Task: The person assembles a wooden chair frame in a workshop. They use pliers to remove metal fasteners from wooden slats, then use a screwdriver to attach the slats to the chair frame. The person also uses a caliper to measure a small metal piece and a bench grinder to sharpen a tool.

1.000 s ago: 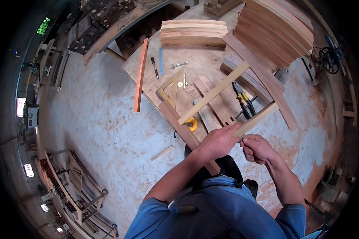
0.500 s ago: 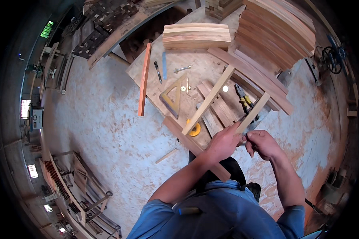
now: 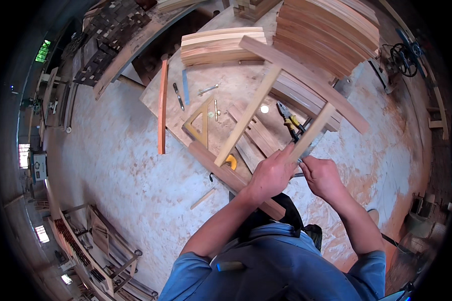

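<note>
In front of me is a wooden frame (image 3: 249, 116) made of two long rails joined by two lighter crosspieces. My left hand (image 3: 273, 173) is closed around the nearer crosspiece (image 3: 314, 131), close to the near rail (image 3: 226, 175). Just right of it, my right hand (image 3: 322, 175) pinches a thin dark rod-like tool (image 3: 299, 175) against the end of that crosspiece; its tip is hidden. Beneath the frame lie pliers (image 3: 290, 122) with yellow-and-black handles and a yellow tape measure (image 3: 231, 161), partly covered by the rail.
The worktable (image 3: 155, 95) also bears a wooden set square (image 3: 200, 123), a wrench (image 3: 208, 90), a dark pen-like tool (image 3: 178, 96) and a blue strip (image 3: 186, 86). Stacked boards (image 3: 223, 46) and a larger pile (image 3: 326, 40) stand at the back. A reddish strip (image 3: 162, 105) overhangs the left edge.
The view has shifted, so the table appears further left. The frame has tilted and risen slightly against the table, covering more of the tape measure. Both hands keep their holds.
</note>
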`<action>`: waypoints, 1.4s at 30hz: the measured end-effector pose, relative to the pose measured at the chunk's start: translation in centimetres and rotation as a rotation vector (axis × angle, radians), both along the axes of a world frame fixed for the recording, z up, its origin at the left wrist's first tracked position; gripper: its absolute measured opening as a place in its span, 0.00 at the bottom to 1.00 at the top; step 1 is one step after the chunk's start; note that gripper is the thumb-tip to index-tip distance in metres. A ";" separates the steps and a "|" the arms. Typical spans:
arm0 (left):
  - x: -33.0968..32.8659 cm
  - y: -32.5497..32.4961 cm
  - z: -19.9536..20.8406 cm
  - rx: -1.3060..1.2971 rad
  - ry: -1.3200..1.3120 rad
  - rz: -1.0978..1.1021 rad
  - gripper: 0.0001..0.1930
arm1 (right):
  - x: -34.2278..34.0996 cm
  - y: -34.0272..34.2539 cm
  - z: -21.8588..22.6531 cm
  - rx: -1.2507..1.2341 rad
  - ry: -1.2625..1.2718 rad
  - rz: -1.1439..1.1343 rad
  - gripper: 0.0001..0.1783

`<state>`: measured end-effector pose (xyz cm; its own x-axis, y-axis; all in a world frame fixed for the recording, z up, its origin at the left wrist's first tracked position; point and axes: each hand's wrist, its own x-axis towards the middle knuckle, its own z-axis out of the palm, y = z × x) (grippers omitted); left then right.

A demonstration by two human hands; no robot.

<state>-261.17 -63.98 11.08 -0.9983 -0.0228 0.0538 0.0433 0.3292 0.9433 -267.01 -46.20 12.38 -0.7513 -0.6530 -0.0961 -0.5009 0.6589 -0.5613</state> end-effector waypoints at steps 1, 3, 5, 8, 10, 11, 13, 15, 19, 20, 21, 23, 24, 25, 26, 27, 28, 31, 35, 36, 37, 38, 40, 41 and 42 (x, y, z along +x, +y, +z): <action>-0.4 0.3 0.2 0.010 -0.060 0.019 0.20 | -0.1 0.0 0.2 0.119 0.142 0.025 0.11; -1.1 0.8 0.4 0.026 -0.182 0.054 0.19 | -0.6 -0.4 0.2 0.114 0.183 0.008 0.11; -1.4 1.2 -1.1 -0.069 -0.175 0.060 0.19 | -1.4 0.2 -1.2 0.046 0.225 0.014 0.10; -1.1 0.8 -1.2 -0.022 -0.143 0.049 0.19 | -2.0 0.0 -2.1 -0.284 -0.272 -0.067 0.09; -0.8 0.3 -1.1 0.018 -0.088 0.017 0.20 | -3.0 0.3 -1.5 -0.397 -1.027 -0.278 0.12; -0.6 0.2 -1.3 0.005 -0.066 0.000 0.20 | -3.3 0.4 -1.1 -0.457 -1.407 -0.377 0.14; -0.5 -0.1 -1.7 -0.033 -0.020 -0.020 0.21 | -3.4 0.7 -0.5 -0.536 -1.655 -0.414 0.16; -0.5 0.0 -1.6 -0.047 -0.023 -0.043 0.22 | -3.4 1.4 -1.0 -0.509 -1.723 -0.376 0.16; -0.6 0.5 -2.0 -0.080 -0.052 -0.007 0.23 | -1.6 0.8 -1.7 -0.314 -0.386 -0.043 0.13; -0.9 0.7 -2.2 -0.046 -0.018 0.020 0.21 | -1.5 0.5 -0.5 -0.084 -0.219 -0.059 0.12; -1.1 0.6 -2.0 -0.017 -0.074 0.020 0.20 | -1.5 0.1 -0.5 0.029 -0.155 -0.037 0.11; -1.8 0.9 -1.0 0.055 -0.183 0.002 0.19 | -1.3 0.2 -0.5 0.266 -0.022 -0.013 0.10; -2.2 1.0 -0.6 0.069 -0.253 0.000 0.18 | -1.3 0.4 -0.8 0.213 0.038 -0.009 0.09; -2.5 1.1 -0.2 0.079 -0.320 0.002 0.17 | -1.4 0.6 -1.4 0.155 0.099 -0.003 0.09; -2.6 1.1 0.0 0.089 -0.388 0.005 0.17 | -1.5 0.8 -1.9 0.096 0.159 0.003 0.08; -2.4 1.2 -0.3 0.089 -0.337 0.005 0.17 | -1.4 0.8 -2.2 0.015 0.070 -0.039 0.08; -1.9 1.2 -0.9 0.087 -0.287 0.006 0.17 | -1.1 0.7 -2.5 -0.068 -0.021 -0.080 0.09; -1.1 0.9 -2.7 0.067 -0.136 0.011 0.18 | -2.6 0.8 -1.3 -0.348 -0.972 -0.358 0.11; -0.9 0.2 -2.0 -0.026 -0.062 -0.043 0.20 | -3.7 2.1 -1.5 -0.508 -1.715 -0.479 0.16; -0.9 0.2 -2.1 -0.039 -0.046 -0.051 0.21 | -3.3 2.1 -1.8 -0.491 -1.623 -0.450 0.16; -0.8 0.2 -2.4 -0.056 -0.034 -0.053 0.21 | -3.0 1.8 -1.6 -0.384 -1.415 -0.398 0.16; -0.7 0.1 -2.7 -0.072 -0.021 -0.055 0.21 | -2.8 1.5 -1.0 -0.283 -1.206 -0.346 0.16; -0.9 0.6 -3.1 -0.047 -0.018 -0.005 0.20 | -1.8 0.9 -0.8 -0.178 -0.609 -0.202 0.13; -1.1 0.8 -3.2 -0.035 -0.015 0.020 0.20 | -1.5 0.7 -1.0 -0.090 -0.393 -0.149 0.13; -1.3 1.0 -3.2 0.008 -0.079 0.027 0.19 | -1.3 0.5 -1.2 -0.004 -0.177 -0.097 0.12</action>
